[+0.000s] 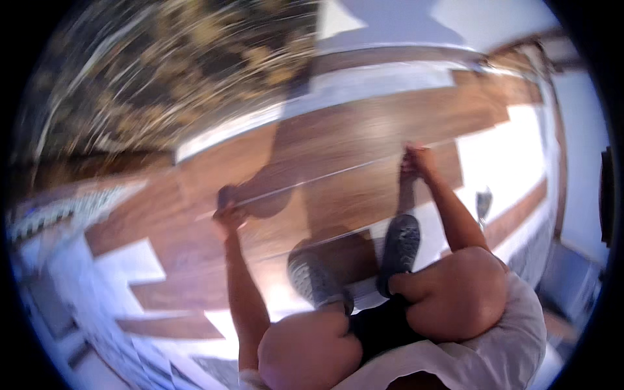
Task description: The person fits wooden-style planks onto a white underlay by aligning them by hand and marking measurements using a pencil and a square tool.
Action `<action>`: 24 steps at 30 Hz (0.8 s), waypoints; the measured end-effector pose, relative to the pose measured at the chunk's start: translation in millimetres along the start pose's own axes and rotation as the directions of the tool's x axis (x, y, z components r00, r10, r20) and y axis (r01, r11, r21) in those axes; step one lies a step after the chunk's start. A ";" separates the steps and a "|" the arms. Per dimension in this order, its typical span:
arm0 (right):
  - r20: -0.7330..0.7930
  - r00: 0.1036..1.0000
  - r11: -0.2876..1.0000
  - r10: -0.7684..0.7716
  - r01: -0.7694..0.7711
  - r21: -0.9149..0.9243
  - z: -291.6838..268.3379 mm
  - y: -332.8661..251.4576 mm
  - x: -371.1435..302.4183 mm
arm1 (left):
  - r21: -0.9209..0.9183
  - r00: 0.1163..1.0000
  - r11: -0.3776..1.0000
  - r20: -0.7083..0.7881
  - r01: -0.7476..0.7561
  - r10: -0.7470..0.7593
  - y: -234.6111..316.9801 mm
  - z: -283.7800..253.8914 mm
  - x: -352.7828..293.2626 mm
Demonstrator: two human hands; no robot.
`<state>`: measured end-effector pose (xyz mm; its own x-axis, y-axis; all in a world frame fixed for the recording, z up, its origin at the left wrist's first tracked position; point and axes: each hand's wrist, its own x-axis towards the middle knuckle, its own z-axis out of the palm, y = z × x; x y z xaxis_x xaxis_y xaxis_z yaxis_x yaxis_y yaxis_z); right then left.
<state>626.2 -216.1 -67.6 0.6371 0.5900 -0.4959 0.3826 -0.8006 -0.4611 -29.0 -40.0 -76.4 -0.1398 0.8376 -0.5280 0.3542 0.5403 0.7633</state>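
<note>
Brown wood-look floor planks (351,179) lie in front of me, with a thin pale seam running slantwise between my hands. My left hand (229,216) is at the seam's left end, its fingers curled at the plank's edge. Farther off and to the right, my right hand (418,160) is closed at the same seam, with its shadow falling just below it. Motion blur softens both hands, and the fingers' undersides are hidden. My grey shoes (314,278) stand on the floor between my arms, and my bare knees are bent.
White underlay (504,146) shows at the right and lower left, beside stepped plank ends. A blurred dark-and-tan patterned surface (182,71) fills the upper left. A small light-coloured object (483,203) sits right of my right arm. A grey-blue box-like shape (571,279) stands far right.
</note>
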 end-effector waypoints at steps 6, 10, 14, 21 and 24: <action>0.152 0.945 0.670 0.290 -0.313 0.673 -3.2 -55.4 -37.7 | 0.829 0.556 -0.044 0.413 -0.558 0.721 -10.9 -24.1 19.3; 0.128 0.975 0.736 0.181 -0.220 0.640 -39.6 -68.9 -71.3 | 0.563 0.974 0.809 -0.031 -0.170 0.226 -14.8 -13.6 34.1; -0.017 0.999 0.964 -0.043 0.046 0.261 -49.3 -20.2 -117.1 | 0.123 0.994 0.987 -0.032 0.107 -0.104 7.9 6.1 14.9; -0.286 0.937 0.980 0.199 -0.188 0.067 -66.2 94.1 -245.3 | 0.088 0.952 0.968 0.180 0.236 -0.249 -11.3 -44.1 93.6; -0.376 0.810 0.886 0.451 -0.356 0.297 -44.0 184.8 -340.4 | 0.142 0.853 0.937 0.388 0.319 -0.349 19.2 -10.4 38.1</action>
<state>509.4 -569.5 48.4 0.9397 0.0776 -0.3330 -0.0864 -0.8884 -0.4509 -37.2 3.1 -78.0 0.1163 0.4945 -0.8614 0.4183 0.7622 0.4940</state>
